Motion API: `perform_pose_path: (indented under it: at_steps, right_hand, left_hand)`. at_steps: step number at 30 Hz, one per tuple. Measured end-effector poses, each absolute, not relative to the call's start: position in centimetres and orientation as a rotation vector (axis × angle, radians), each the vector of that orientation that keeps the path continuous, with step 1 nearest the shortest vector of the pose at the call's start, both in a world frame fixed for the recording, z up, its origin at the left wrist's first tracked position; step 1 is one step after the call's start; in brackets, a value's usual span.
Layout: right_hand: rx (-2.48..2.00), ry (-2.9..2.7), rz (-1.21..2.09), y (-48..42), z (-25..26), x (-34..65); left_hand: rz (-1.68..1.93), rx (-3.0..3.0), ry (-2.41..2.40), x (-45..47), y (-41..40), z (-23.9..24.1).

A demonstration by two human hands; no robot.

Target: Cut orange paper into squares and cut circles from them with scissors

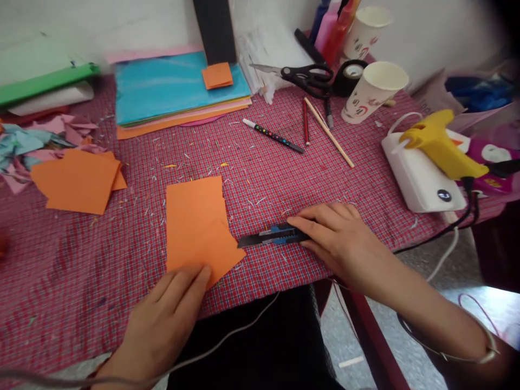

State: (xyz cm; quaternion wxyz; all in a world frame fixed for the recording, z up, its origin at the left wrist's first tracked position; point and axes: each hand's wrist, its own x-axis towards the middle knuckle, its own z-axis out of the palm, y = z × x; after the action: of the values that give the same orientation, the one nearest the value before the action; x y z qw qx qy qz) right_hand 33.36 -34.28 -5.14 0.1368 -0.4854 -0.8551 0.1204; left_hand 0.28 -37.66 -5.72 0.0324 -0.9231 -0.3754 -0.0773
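Note:
My right hand (333, 233) is closed around a blue and black utility knife (280, 234). Its dark blade is out and points left, with the tip at the right edge of an orange sheet of paper (195, 216). A torn-looking, jagged piece sticks out along that edge, near the blade. My left hand (170, 306) lies on the sheet's lower part, fingers flat and pressing it against the table. More cut orange paper (79, 181) lies to the left, beside crumpled pink and pale blue scraps (36, 141).
Stacked coloured sheets (170, 92), black scissors (309, 76), a marker (274, 135), a wooden stick (329, 132) and a paper cup (374, 92) are at the back. A yellow glue gun (442, 143) rests on a white box (422, 179) at right. A cable (227, 336) crosses in front.

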Motion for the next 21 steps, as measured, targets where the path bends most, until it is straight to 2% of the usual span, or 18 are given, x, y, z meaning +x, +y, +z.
perform_pose_path:
  at_steps: [12,21]
  right_hand:
    - [-1.423,-2.478,0.389,-34.7,-5.5,34.2]
    - [-1.426,-2.472,0.414,-35.0,-5.6,34.8]
  left_hand:
    - [-0.048,-3.032,-1.157,-1.4,-37.8,-6.1]
    - [-0.157,-2.978,-1.251,-0.8,-38.0,-6.0]
